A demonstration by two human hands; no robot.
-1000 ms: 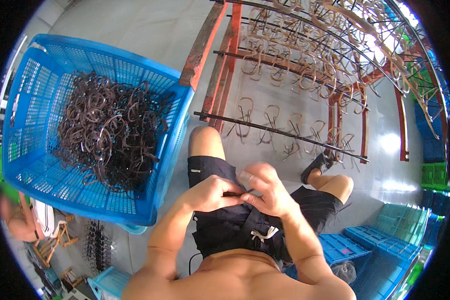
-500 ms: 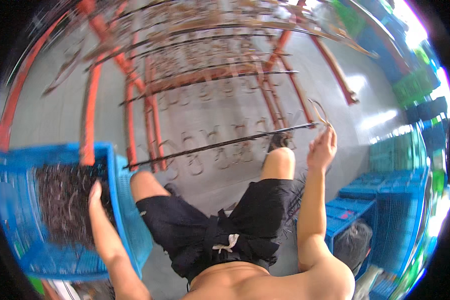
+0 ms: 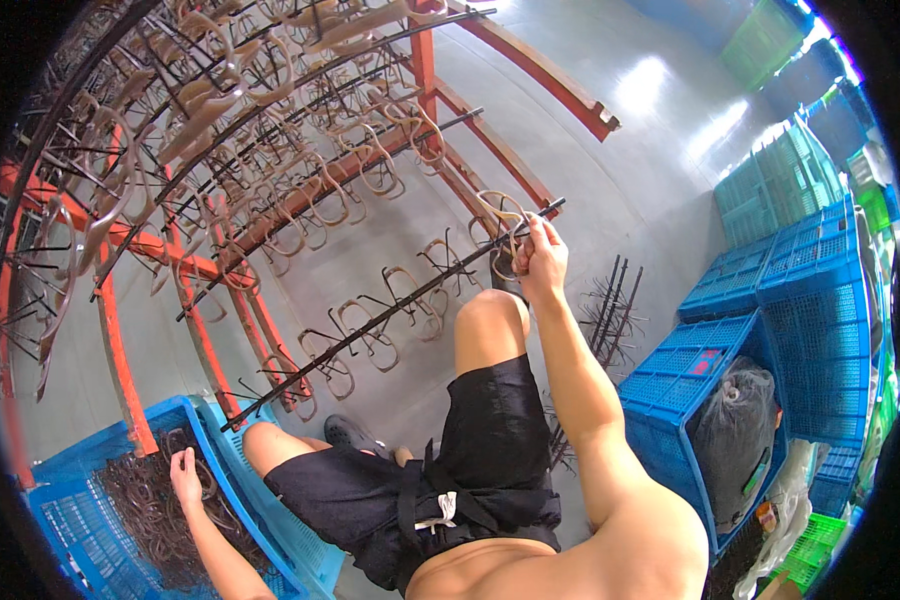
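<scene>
My right hand (image 3: 542, 258) is closed on a brown eyeglass frame (image 3: 510, 215), pinching it at the right end of a black rod (image 3: 410, 297). Several eyeglass frames (image 3: 367, 335) hang from that rod, spaced along its length. Over on the left, my left hand (image 3: 186, 482) is above a blue crate (image 3: 185, 408), close to a heap of dark brown eyeglass frames (image 3: 155, 520). Its fingertips look slightly apart, and I make out nothing held in them.
An orange-red metal rack (image 3: 335, 165) bears more rods full of eyeglass frames. Blue crates (image 3: 820, 310) are stacked at the right, one holding a dark plastic bag (image 3: 735, 440). Spiky black rods (image 3: 610, 310) stand beside my right forearm.
The view has swung to the right, so the rack now appears further left and tilted. My right hand stays at the rod's end with the eyeglass frame; my left remains over the crate.
</scene>
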